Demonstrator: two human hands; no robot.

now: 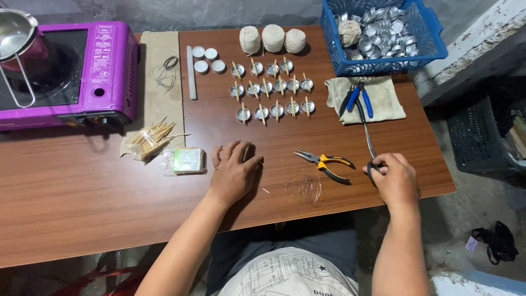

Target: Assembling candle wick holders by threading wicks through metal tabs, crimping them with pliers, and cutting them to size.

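Note:
My right hand grips the black handles of long thin scissors whose blades point away toward a beige cloth. My left hand lies flat, palm down, on the brown table, fingers spread, beside a small clear packet. Yellow-handled pliers rest between my hands, with a loose coil of thin wire just below them. Farther off stand rows of small metal cups, each with a wooden stick across it.
A blue basket of metal cups sits at the back right, three balls of twine beside it. Blue-handled pliers lie on the cloth. A purple stove with a metal pot occupies the back left. Wooden sticks lie near it.

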